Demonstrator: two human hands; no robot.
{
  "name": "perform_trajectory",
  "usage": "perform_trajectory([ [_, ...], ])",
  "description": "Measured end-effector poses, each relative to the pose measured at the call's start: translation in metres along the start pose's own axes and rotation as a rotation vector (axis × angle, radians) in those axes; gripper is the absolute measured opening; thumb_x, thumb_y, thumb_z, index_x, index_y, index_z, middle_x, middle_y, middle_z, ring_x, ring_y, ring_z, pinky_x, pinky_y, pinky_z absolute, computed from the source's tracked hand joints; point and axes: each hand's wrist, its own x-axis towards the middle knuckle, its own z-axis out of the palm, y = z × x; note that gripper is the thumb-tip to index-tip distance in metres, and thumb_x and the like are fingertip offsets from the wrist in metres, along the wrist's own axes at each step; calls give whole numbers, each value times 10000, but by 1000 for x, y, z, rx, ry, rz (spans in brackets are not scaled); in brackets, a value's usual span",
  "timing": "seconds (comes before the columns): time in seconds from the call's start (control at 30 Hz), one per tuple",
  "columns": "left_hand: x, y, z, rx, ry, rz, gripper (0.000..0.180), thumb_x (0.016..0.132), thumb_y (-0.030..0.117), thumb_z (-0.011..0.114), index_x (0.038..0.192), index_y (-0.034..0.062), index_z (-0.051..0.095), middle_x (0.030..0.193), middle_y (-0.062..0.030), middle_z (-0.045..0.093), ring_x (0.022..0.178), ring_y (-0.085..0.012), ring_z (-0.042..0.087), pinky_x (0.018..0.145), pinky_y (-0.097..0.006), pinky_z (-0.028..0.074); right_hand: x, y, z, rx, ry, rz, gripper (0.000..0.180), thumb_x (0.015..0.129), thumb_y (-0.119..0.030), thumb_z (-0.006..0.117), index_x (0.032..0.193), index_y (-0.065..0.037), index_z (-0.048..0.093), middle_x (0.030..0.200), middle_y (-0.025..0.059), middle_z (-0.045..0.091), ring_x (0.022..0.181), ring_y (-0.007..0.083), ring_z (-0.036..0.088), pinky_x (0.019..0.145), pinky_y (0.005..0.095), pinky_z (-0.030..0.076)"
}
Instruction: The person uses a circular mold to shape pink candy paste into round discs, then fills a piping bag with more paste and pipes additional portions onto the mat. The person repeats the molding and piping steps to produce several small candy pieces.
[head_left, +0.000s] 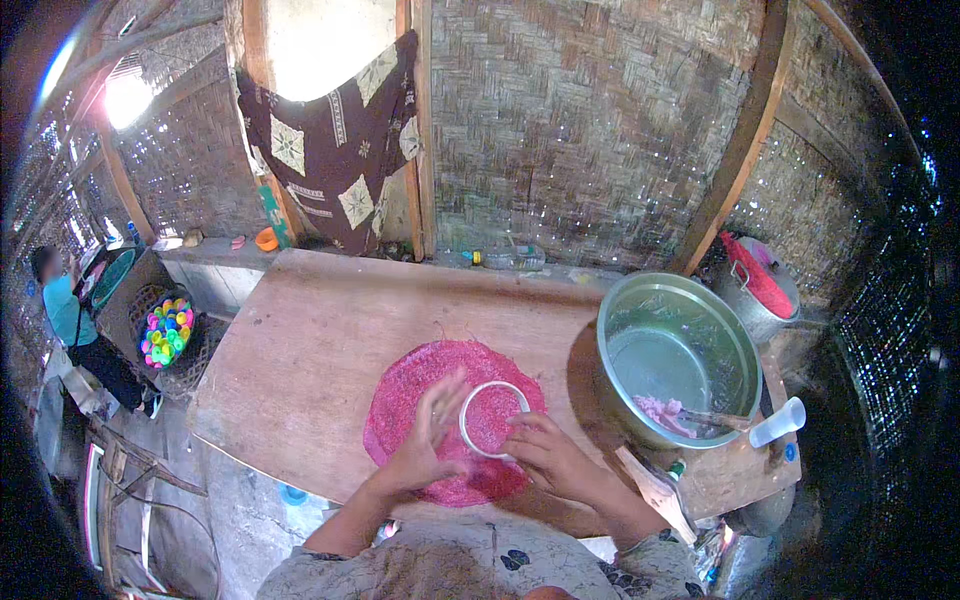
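A white ring (494, 384) stands over a round pink sheet (410, 385) with a grainy surface and ragged edge, spread on the wooden table. My right hand (550, 458) grips the ring's right rim between thumb and fingers. Left of the ring is my left hand (428, 430), fingers stretched and apart, slightly smeared by motion, holding nothing. Pink, grainy surface shows through the ring. To the right, a large green basin (622, 335) holds a pink clump (660, 410) and a wooden paddle (715, 419).
A translucent plastic cup (778, 423) lies tilted beside the basin. Behind it stands a metal pot (745, 290) with red cloth. A clear bottle (515, 258) lies along the table's far edge. At far left, a person (65, 310) stands near a basket of colourful pieces (167, 332).
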Motion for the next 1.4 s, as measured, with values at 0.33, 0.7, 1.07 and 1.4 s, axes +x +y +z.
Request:
perform_trajectory([
  [0.33, 15, -43, 4, -812, 184, -442, 810, 865, 715, 433, 1462, 187, 291, 1452, -156, 413, 1228, -362, 502, 1021, -457, 440, 28, -25, 60, -54, 345, 101, 378, 775, -73, 687, 1148, -66, 619, 1092, 154, 590, 1162, 351, 508, 963, 454, 437],
  [0.7, 12, -59, -13, -880, 248, -367, 624, 838, 470, 696, 1325, 159, 462, 1224, -113, 585, 1054, -331, 616, 863, -472, 547, 22, -15, 28, 399, 612, 386, 128, 883, -60, 614, 970, -18, 697, 992, 133, 643, 939, 267, 616, 846, 364, 486],
  [1.07, 1, -76, -2, -902, 262, -477, 618, 849, 493, 674, 1320, 155, 461, 1188, -125, 610, 1038, -316, 615, 805, -454, 582, 23, -4, 39, 268, 541, 314, 466, 780, -104, 732, 1222, -66, 588, 1224, 171, 565, 1158, 326, 548, 978, 404, 447],
  [1.4, 4, -68, 27, -741, 106, -539, 913, 815, 759, 423, 1485, 160, 261, 1482, -96, 356, 1293, -241, 451, 1067, -420, 406, 33, 3, 53, -91, 306, 291, 1042, 675, -489, 799, 1435, 20, 301, 1424, 249, 402, 1329, 388, 392, 1152, 531, 195],
])
